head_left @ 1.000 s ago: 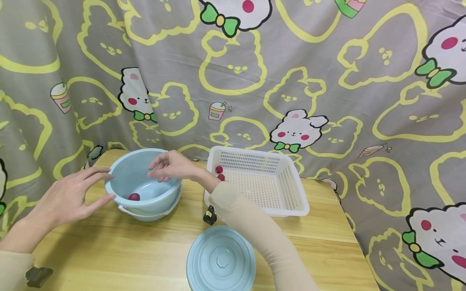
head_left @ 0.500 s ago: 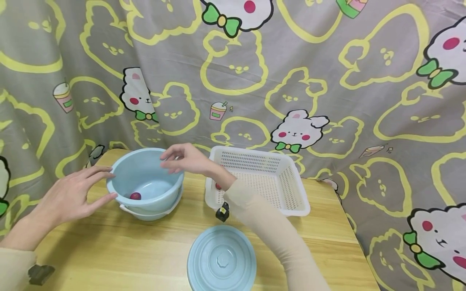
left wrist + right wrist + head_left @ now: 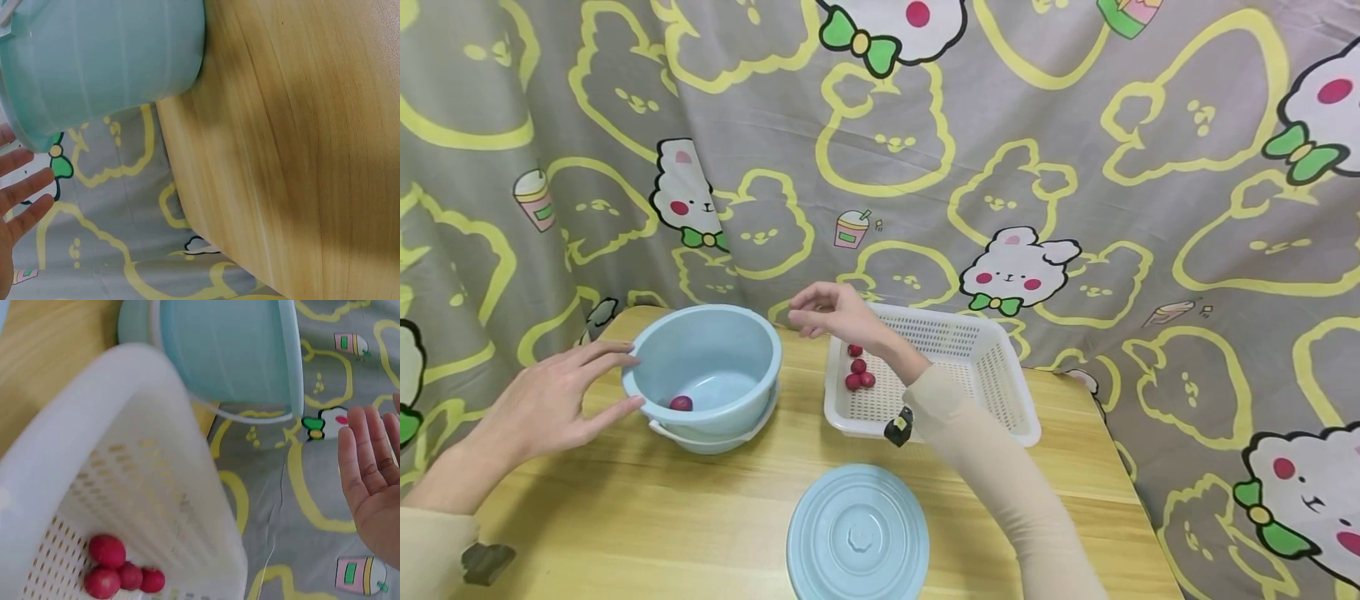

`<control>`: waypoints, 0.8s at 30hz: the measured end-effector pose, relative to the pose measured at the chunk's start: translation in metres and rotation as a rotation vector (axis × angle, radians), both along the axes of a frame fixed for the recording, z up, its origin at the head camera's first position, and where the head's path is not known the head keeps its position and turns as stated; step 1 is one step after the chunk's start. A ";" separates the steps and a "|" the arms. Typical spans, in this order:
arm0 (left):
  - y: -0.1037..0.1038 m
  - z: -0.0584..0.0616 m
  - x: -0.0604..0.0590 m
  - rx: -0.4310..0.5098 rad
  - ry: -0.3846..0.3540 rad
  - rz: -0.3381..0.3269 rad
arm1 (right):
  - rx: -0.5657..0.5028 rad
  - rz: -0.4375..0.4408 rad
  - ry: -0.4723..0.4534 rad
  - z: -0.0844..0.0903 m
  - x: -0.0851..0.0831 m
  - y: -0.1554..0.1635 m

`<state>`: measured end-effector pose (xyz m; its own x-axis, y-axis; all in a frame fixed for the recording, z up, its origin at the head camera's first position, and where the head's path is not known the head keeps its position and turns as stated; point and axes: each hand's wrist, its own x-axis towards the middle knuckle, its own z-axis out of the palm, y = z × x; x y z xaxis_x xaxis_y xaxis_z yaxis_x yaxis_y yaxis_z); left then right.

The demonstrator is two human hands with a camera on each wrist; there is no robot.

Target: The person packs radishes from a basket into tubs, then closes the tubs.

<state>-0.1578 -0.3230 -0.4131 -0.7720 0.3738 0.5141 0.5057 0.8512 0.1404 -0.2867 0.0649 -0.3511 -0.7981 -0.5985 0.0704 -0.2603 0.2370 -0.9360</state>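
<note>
- Right grip (image 3: pixel 842 315) holds nothing: its fingers are loosely extended and apart from any ball, near the back left corner of the basket, on the side toward the bucket.
- Left grip (image 3: pixel 553 400) is wide, thumb and fingers spread, its fingertips at the near left part of the bucket's rim; it has no hold on the bucket, and whether the tips touch it I cannot tell.
- As far as shows, the work looks partway: 1 ball lies in the bucket and 4 lie in the basket, so the balls stand split between 2 containers, with none in either grip.
- Lid (image 3: pixel 859 542) is off and lies flat on the table (image 3: pixel 647 517), nearer the person than both containers; covering the bucket is not done.
- Blue bucket (image 3: pixel 703 350) stands upright at the left, its white handle (image 3: pixel 154 325) hanging down. Inside, 1 dark red ball (image 3: pixel 681 403) rests on the bottom, toward the near side.
- White basket (image 3: pixel 940 337) stands to the right of the bucket, with slotted walls. Its 4 red balls (image 3: pixel 858 366) sit bunched by the left wall.
- Right sleeve (image 3: pixel 992 475) crosses above the basket and covers part of its floor, but the right wrist view also shows 4 balls.
</note>
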 end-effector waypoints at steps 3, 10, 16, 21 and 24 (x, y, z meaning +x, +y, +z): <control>0.001 0.001 0.000 0.000 -0.004 0.004 | 0.001 -0.025 -0.007 -0.002 -0.004 0.009; 0.001 0.001 0.001 -0.005 -0.007 0.009 | 0.017 -0.109 -0.036 -0.010 -0.011 0.030; 0.002 0.002 0.002 -0.016 -0.015 0.013 | 0.026 -0.171 -0.051 -0.023 -0.023 0.046; 0.002 0.003 0.002 -0.014 -0.019 0.017 | 0.031 -0.216 -0.062 -0.032 -0.034 0.058; 0.002 0.002 0.002 -0.013 -0.016 0.017 | 0.029 -0.237 -0.073 -0.037 -0.040 0.063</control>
<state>-0.1560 -0.3210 -0.4106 -0.7865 0.3668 0.4969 0.4886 0.8617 0.1373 -0.3263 0.1278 -0.3885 -0.9185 -0.3953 -0.0073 -0.1259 0.3100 -0.9424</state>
